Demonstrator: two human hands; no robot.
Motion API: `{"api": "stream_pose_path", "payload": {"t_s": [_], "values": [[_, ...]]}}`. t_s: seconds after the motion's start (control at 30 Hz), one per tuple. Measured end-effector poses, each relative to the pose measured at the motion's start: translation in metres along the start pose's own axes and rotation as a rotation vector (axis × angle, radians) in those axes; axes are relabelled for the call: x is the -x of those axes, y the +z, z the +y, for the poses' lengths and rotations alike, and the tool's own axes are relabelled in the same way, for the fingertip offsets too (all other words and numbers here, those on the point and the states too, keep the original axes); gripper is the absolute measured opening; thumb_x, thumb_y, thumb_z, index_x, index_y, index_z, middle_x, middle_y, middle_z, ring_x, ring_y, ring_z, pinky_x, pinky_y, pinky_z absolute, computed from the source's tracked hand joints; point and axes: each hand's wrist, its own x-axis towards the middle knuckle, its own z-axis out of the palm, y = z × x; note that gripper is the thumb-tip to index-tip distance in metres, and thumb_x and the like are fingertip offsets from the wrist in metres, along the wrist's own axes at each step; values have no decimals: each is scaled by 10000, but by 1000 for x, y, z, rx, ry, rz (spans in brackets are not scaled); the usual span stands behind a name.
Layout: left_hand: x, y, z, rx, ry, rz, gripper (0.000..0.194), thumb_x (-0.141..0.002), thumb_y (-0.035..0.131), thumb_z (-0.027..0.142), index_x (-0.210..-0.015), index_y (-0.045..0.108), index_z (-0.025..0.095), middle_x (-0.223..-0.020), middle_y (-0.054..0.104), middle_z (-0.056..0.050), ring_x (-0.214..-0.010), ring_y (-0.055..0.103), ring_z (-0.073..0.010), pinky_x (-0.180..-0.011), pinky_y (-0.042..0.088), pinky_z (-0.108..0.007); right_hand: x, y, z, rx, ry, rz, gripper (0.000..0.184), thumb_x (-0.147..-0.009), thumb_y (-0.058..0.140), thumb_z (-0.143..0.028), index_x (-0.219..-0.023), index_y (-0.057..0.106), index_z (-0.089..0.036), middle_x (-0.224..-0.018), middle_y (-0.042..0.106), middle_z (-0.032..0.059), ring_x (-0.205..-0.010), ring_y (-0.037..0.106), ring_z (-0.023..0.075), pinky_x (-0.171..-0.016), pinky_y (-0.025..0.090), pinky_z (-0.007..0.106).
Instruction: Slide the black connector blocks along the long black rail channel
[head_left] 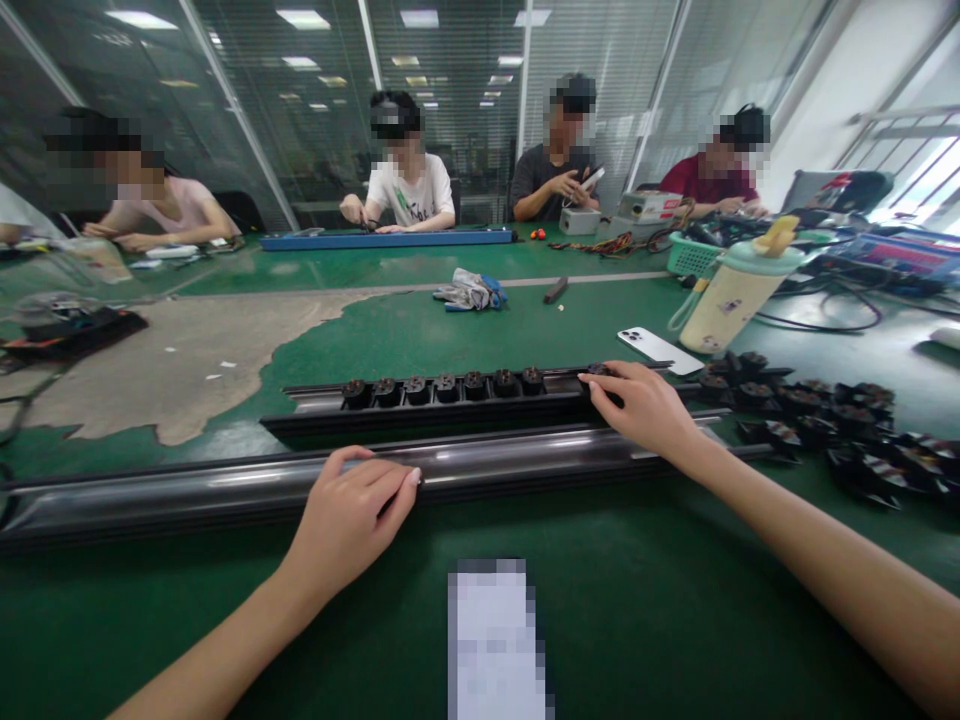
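Head view: two long black rails are lying across the table (pixel 637 600), both running left-right, parallel to each other and square to the person's forearms.

Left hand (pixel 352 510) is sitting on the near rail (pixel 187 495), fingers curled loosely over its top edge, thumb tucked toward the rail; it looks like a steadying rest rather than a full wrap, and I can't tell how much grip there is. The near rail's long axis is passing straight under that hand and stretching well out to both sides.

Right hand (pixel 637 405) is reaching further forward to the far rail (pixel 315 415), fingertips bent down and pinching at a small black motor (pixel 598 372) seated at the right end of the row. Palm is facing down, fingers partly closed around that part; the contact itself is half hidden by the fingers.

Row of motors (pixel 442 385) is sitting in the far rail's channel, strung out along the same left-right axis, all lying to the left of the right hand and ahead of the left hand. Right hand is clearly the nearer one to the row.

Loose pile of motors (pixel 817 415) is lying just right of the right hand, beside the rail end. White phone (pixel 658 350) and a capped bottle (pixel 739 295) are lying just beyond that hand. Other people are working on the far side, well apart.
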Motion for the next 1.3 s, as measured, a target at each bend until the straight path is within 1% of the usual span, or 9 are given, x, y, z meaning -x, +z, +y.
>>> {"api": "stream_pose_path", "payload": {"t_s": [0.23, 0.47, 0.83, 1.13, 1.3], "values": [[0, 0, 0, -9, -6, 1, 370, -1061, 431, 313, -900, 744, 197, -923, 800, -27, -785, 725, -192, -908, 447, -446, 0, 0, 0, 5, 16, -1, 384, -998, 464, -308, -1217, 767, -215, -1206, 689, 145, -1119, 652, 273, -980, 516, 417], [0, -2, 0, 1, 3, 1, 366, -1062, 434, 308, -910, 743, 184, -929, 799, -30, -784, 726, -190, -907, 445, -452, 0, 0, 0, 7, 17, 13, 375, -1000, 467, -307, -1206, 771, -231, -1173, 700, 125, -1079, 654, 255, -953, 514, 396], [1, 1, -1, 2, -5, -7, 344, -1058, 446, 306, -898, 727, 189, -924, 795, -25, -778, 718, -189, -912, 442, -453, 0, 2, 4, 1, 33, 51, 387, -1005, 455, -330, -1162, 787, -207, -1137, 708, 127, -1093, 639, 257, -964, 502, 395], [0, 0, 0, -2, -9, -5, 355, -1056, 445, 306, -892, 735, 183, -920, 795, -27, -782, 721, -194, -911, 441, -453, 0, 0, 2, 14, 43, 40, 419, -1014, 425, -349, -1149, 792, -199, -1117, 711, 134, -1062, 636, 261, -940, 496, 396], [-1, -1, 0, -6, -11, -4, 354, -1054, 441, 315, -897, 735, 197, -924, 798, -32, -777, 719, -194, -908, 446, -445, 0, -3, 1, 30, 72, 13, 448, -1021, 394, -362, -1136, 795, -200, -1105, 710, 132, -1043, 629, 260, -914, 488, 390]]}}
